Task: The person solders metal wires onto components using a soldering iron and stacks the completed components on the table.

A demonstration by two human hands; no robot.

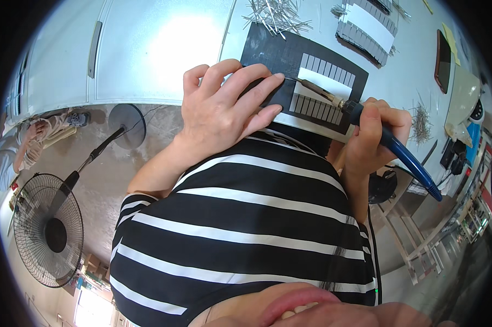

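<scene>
My right hand is closed around the blue handle of a soldering iron. The iron's slim metal tip points left, to just beside the fingertips of my left hand. The index and middle fingertips there come together at a thin wire, while the thumb stays apart. Beneath them lies a dark board with a white plate on it, edged by two rows of grey strips. What lies under the left fingers is hidden.
A heap of thin silvery leads lies beyond the board, and another small heap is at the right. A second striped stack is at the far right, near a phone. Fans stand off the table at left.
</scene>
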